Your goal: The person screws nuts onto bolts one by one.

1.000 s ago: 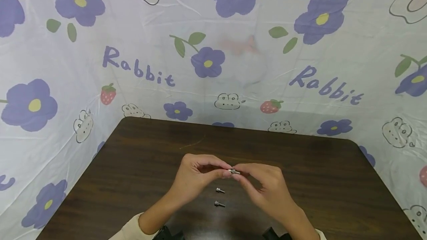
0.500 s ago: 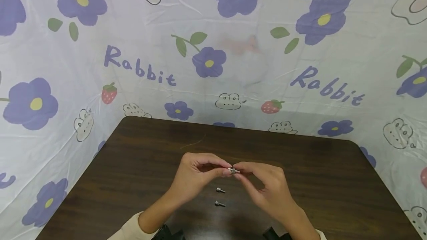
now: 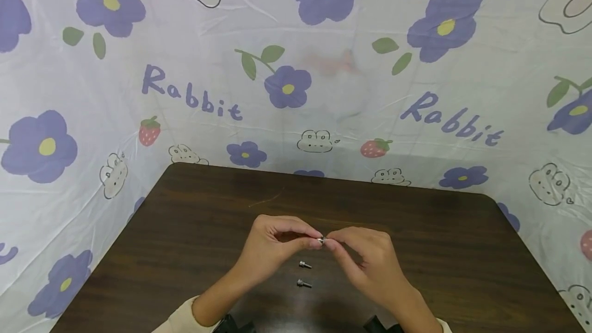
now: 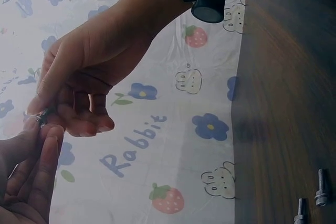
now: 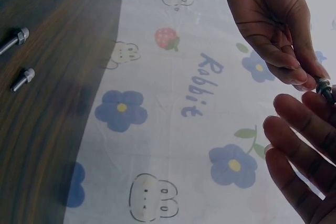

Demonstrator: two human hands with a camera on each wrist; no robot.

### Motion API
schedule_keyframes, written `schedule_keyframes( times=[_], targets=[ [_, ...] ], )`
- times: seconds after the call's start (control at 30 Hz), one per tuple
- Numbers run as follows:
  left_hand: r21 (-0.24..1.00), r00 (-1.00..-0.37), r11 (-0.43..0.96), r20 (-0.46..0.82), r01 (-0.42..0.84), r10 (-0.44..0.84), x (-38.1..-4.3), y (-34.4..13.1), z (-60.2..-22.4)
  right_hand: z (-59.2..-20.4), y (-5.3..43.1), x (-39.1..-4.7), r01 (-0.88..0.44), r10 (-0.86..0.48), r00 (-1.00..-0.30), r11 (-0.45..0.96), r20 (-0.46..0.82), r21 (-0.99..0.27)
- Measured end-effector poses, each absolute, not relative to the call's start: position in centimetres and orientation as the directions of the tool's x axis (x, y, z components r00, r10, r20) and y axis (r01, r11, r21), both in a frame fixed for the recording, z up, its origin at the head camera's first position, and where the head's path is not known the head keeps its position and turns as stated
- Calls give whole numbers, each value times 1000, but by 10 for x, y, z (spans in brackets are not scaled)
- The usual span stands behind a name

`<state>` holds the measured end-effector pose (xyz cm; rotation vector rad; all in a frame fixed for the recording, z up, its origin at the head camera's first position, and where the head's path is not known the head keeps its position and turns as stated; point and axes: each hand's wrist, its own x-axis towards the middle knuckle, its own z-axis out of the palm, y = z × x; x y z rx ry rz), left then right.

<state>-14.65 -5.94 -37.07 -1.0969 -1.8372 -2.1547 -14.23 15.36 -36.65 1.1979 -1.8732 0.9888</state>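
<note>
Between both hands, above the table, is a small metal bolt point(image 3: 321, 241), mostly hidden by fingertips. The left hand point(image 3: 273, 243) pinches one end between thumb and index finger. At the other end, the right hand point(image 3: 367, 251) has its thumb and index fingertip closed around the bolt. In the right wrist view, dark rings show along the held bolt point(image 5: 324, 88), and the right hand's other fingers point(image 5: 296, 158) are spread. Two similar bolts lie on the table below the hands, a farther one point(image 3: 305, 264) and a nearer one point(image 3: 303, 283).
The dark wood-grain table point(image 3: 185, 251) has rounded far corners. A white cloth point(image 3: 351, 102) printed with flowers, rabbits and strawberries hangs behind it and along its sides. Black wrist-worn devices point(image 3: 236, 324) show at the bottom edge. A thin pale line point(image 3: 266, 200) crosses the far tabletop.
The right thumb and index fingertip now cover the bolt end that stuck out between them earlier. The left hand keeps its grip, and the two loose bolts have stayed put.
</note>
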Motion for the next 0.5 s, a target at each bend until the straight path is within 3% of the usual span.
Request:
schedule_keyframes(
  times=[0.2, 0.5],
  targets=[
    [823, -752, -238, 568, 516, 334, -147, -60, -369, -365, 153, -141, -923, -379, -357, 282, 854, -261],
    [834, -763, -240, 551, 496, 338, -146, -61, -369, -365, 152, -143, -944, -383, -299, 255, 874, -211]
  ],
)
